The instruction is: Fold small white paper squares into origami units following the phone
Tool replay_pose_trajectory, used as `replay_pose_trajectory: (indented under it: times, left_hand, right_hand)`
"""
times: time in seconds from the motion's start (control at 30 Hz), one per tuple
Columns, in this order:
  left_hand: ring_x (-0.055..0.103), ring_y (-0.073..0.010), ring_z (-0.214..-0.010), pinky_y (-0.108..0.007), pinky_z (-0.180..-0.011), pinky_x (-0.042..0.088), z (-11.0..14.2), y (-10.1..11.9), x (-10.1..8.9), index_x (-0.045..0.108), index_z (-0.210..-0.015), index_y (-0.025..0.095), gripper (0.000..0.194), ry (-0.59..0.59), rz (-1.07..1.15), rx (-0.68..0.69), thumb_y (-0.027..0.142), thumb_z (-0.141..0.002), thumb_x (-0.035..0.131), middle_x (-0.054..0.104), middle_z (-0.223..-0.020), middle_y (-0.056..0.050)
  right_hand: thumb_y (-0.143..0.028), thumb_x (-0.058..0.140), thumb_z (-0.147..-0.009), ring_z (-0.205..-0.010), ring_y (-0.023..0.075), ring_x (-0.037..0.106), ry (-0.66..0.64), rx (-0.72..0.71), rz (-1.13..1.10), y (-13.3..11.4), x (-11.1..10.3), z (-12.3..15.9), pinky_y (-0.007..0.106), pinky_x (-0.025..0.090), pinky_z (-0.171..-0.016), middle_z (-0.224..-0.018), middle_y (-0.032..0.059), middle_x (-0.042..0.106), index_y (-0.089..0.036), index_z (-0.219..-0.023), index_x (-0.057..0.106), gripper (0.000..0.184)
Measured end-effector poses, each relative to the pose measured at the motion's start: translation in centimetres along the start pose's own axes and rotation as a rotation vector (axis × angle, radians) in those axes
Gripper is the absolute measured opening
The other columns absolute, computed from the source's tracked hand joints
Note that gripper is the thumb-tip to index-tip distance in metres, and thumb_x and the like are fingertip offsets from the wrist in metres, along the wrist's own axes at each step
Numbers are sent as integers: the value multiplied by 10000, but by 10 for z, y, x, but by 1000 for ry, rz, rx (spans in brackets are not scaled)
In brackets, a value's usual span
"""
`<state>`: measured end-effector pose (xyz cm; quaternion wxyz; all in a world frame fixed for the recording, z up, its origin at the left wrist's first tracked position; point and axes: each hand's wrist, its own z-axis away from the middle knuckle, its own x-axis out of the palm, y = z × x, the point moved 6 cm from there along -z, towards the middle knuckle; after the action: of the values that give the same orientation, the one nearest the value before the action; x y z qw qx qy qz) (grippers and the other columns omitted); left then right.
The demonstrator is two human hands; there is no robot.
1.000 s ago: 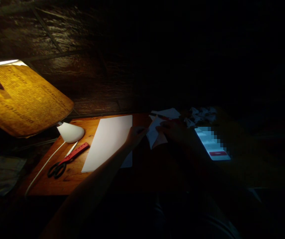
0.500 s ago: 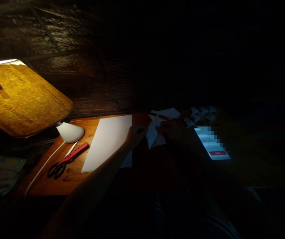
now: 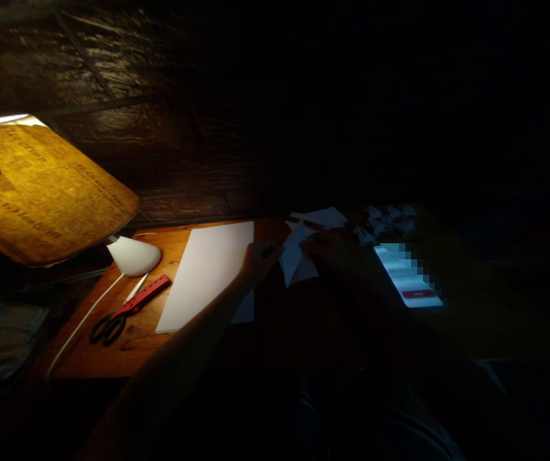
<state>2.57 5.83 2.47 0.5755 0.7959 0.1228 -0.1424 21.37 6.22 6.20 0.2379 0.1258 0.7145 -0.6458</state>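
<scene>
Between my hands is a folded piece of white paper (image 3: 296, 259), pointed at the top and flaring toward its lower edge. My left hand (image 3: 261, 257) has its fingers closed at the paper's left edge. On the opposite side my right hand (image 3: 326, 248), dim in the shadow, pinches the paper near its upper right. A stack of white sheets (image 3: 212, 269) lies flat under and beside my left forearm. Just behind the folded piece are loose papers (image 3: 323, 218).
A lamp (image 3: 135, 255) with a printed yellow shade stands at the left, its cord running off the wooden table (image 3: 87, 358). Scissors (image 3: 111, 328) and a red ruler (image 3: 147, 294) lie before it. A lit phone (image 3: 412, 278) and several crumpled or folded paper pieces (image 3: 385, 221) are at the right.
The whole view has shifted very slightly. Both hands keep their hold on the folded paper, with barely any movement.
</scene>
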Motion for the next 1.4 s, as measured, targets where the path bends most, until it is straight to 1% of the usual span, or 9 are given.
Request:
replay_pose_trajectory:
  times: [0.1,0.2,0.27,0.4,0.47,0.67,1.1,1.27,1.4]
  left_hand:
    - [415,-97,-524,-224,-504,312,0,1,-2,550,-567,173,375,12,3,-2,470,-776,645,460,-515,38]
    - [411,-98,-518,-225,-499,310,-1,1,-3,550,-568,174,372,24,8,-10,470,-774,642,462,-508,37]
    - [413,-99,-518,-225,-498,312,-1,1,-3,556,-574,173,367,24,11,-10,469,-773,642,471,-511,35]
    - [427,-101,-529,-228,-505,313,0,0,-3,566,-591,172,355,25,-7,14,466,-775,644,484,-528,34]
    - [429,-100,-536,-228,-512,316,0,-1,-2,565,-595,173,353,20,-18,25,463,-780,642,485,-537,35]
    - [401,-97,-529,-233,-518,309,0,-1,-1,547,-579,175,361,1,-33,21,456,-790,631,461,-537,37]
    - [427,-100,-544,-232,-528,324,1,-1,0,590,-608,164,366,-30,-1,-20,485,-772,657,488,-550,32]
    - [435,-104,-564,-231,-535,324,2,-3,2,604,-637,155,377,-59,59,-62,502,-776,654,495,-571,28]
    - [456,-113,-603,-227,-537,328,2,-5,7,605,-666,151,440,-114,115,-106,575,-782,636,521,-616,13]
  right_hand:
    - [-241,607,-852,-779,205,668,16,21,-103,15,5,-7,298,497,-726,-758,45,722,-190,-655,673,214]
    - [-263,491,-928,-849,219,687,52,43,-131,23,4,-10,316,517,-759,-846,74,752,-192,-750,714,294]
    - [-274,459,-947,-885,228,692,62,49,-131,20,0,-7,328,522,-776,-881,92,761,-186,-778,730,331]
    - [-285,638,-853,-885,236,691,0,26,-71,4,-3,2,326,512,-787,-892,78,766,-186,-785,757,169]
    - [-281,689,-810,-840,229,684,-14,-1,-13,-2,-4,4,317,504,-765,-840,68,757,-180,-734,738,135]
    - [-266,655,-806,-739,184,637,-15,-56,32,-4,-3,2,278,473,-693,-726,48,704,-169,-618,648,211]
    - [-260,658,-785,-747,182,626,-27,-63,-54,8,1,-4,287,475,-699,-753,46,703,-165,-669,674,150]
    - [-236,668,-790,-732,178,631,-25,-89,34,0,-2,0,273,477,-673,-744,42,710,-168,-663,686,146]
    - [-204,699,-769,-716,192,647,-98,-82,142,-8,2,7,278,475,-646,-756,39,733,-184,-683,723,92]
